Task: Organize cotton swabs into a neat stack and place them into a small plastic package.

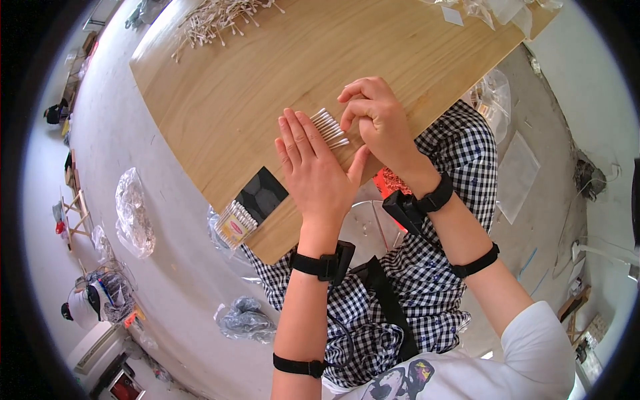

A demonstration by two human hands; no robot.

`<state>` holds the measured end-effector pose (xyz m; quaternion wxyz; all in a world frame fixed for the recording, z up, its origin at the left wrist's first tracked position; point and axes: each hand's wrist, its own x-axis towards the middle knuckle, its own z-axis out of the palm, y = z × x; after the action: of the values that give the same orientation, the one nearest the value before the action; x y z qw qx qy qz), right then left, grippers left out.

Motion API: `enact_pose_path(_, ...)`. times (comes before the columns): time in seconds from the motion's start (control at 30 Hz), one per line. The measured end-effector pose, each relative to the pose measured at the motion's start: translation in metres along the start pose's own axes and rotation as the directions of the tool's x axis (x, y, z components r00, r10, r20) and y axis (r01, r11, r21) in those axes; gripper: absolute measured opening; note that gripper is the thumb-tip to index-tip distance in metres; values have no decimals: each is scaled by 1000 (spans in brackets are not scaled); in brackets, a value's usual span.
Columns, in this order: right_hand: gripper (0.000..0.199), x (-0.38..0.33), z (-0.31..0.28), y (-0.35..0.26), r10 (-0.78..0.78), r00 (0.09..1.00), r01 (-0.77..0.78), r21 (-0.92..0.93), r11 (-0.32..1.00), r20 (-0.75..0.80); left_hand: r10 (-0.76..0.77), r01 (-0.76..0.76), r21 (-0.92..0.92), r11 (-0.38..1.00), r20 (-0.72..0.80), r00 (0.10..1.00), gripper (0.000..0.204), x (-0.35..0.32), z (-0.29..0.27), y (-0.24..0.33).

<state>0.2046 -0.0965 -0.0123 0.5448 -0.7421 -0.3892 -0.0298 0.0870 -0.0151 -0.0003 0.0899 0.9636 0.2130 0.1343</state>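
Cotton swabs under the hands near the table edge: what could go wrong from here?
1. The row of cotton swabs is held flat only by the left hand and nudged by the right hand; a slip could scatter them.
2. The packet of swabs overhangs the wooden table edge and might fall.

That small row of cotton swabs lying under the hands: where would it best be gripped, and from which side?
Probably across the stems of the row of cotton swabs, pinched from above: they lie flat and parallel on the wooden table, the left hand covers one end, and the right hand is at the other.
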Motion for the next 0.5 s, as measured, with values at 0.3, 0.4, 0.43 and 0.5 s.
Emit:
enact_pose_path(0.3, 14, 0, 0, 0, -45, 999, 46, -40, 998, 28, 0, 0, 0, 1000, 2, 1000, 98, 0, 1, -1)
enact_pose_path(0.4, 13, 1, -1, 1, -43, 999, 44, -39, 998, 28, -1, 1, -7, 1000, 2, 1000, 97, 1, 1, 0)
enact_pose_path(0.43, 13, 1, 1, 1, -44, 999, 45, -37, 998, 28, -2, 2, -5, 1000, 2, 1000, 97, 1, 1, 0)
enact_pose_path(0.5, 13, 1, 5, 1, 1, 999, -2, -24, 1000, -48, -4, 4, 0, 1000, 5, 1000, 97, 0, 1, -1)
